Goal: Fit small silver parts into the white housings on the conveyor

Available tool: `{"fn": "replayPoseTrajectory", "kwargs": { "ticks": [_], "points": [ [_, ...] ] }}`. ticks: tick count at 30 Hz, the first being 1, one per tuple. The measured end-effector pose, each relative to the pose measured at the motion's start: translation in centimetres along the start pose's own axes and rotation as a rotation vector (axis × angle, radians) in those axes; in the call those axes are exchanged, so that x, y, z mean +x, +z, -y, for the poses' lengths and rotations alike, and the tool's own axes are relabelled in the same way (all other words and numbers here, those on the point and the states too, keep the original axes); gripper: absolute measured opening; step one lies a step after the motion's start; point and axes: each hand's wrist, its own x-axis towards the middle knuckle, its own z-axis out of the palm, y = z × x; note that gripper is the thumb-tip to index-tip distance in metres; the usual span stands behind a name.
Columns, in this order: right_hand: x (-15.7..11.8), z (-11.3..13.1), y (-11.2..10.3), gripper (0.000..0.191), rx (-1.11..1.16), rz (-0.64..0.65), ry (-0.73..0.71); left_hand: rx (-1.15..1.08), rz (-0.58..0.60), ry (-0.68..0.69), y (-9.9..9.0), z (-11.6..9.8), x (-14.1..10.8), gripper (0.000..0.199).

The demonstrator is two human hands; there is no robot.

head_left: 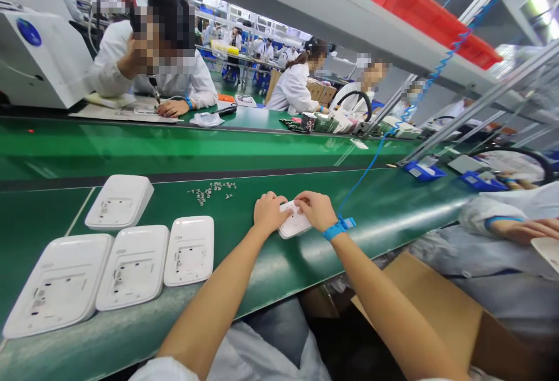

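- Left hand and right hand meet on the green bench, fingers clamped on a white casing lying between them
- No readable writing on it

White casing under both hands: smooth matt plastic. Belt beneath: glossy green, smooth. Box right of right forearm: matt brown cardboard.
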Motion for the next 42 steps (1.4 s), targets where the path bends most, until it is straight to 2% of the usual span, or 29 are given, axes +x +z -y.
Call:
{"fn": "replayPoseTrajectory", "kwargs": {
  "ticks": [4, 8, 11, 13, 18, 22, 25, 28, 32, 39, 42],
  "points": [
    [-0.1, -0.2, -1.2, 0.016, -0.057, 0.048, -0.201, -0.078, 0.052, 0.035, -0.4, 0.5, 0.5, 0.02],
    [-0.2, -1.3, -0.9, 0.022, -0.191, 0.133, -0.399, -0.155, 0.092, 0.049, -0.7, 0.9, 0.9, 0.026],
    [-0.1, -1.7, -0.4, 0.022, -0.19, 0.196, -0.459, -0.242, 0.095, -0.007, -0.6, 1.2, 1.4, 0.033],
    [0.0, -1.6, 0.0, 0.022, -0.163, 0.204, -0.488, -0.303, 0.083, -0.038, -0.5, 1.5, 1.7, 0.03],
    [0.3, -0.8, 0.9, 0.02, -0.152, 0.169, -0.524, -0.4, 0.053, -0.076, -0.7, 1.6, 1.9, 0.021],
    [0.4, -0.6, 1.5, 0.021, -0.249, 0.156, -0.592, -0.42, 0.038, -0.117, -1.2, 1.4, 1.6, 0.016],
    [0.3, -1.0, 1.9, 0.024, -0.24, 0.093, -0.632, -0.419, 0.036, -0.142, -1.3, 1.3, 1.6, 0.014],
    [0.2, -1.5, 2.1, 0.023, -0.125, 0.037, -0.656, -0.417, 0.054, -0.143, -1.3, 1.3, 1.6, 0.017],
    [-0.1, -1.6, 2.2, 0.021, -0.012, 0.028, -0.63, -0.401, 0.082, -0.102, -1.3, 1.4, 1.6, 0.012],
    [-1.0, -1.1, 2.5, 0.014, 0.033, -0.144, -0.493, -0.295, 0.098, 0.039, -1.5, 1.6, 0.9, 0.023],
    [-1.2, -1.1, 2.5, 0.011, 0.027, -0.161, -0.483, -0.276, 0.109, 0.057, -1.5, 1.6, 0.8, 0.023]
  ]
}}
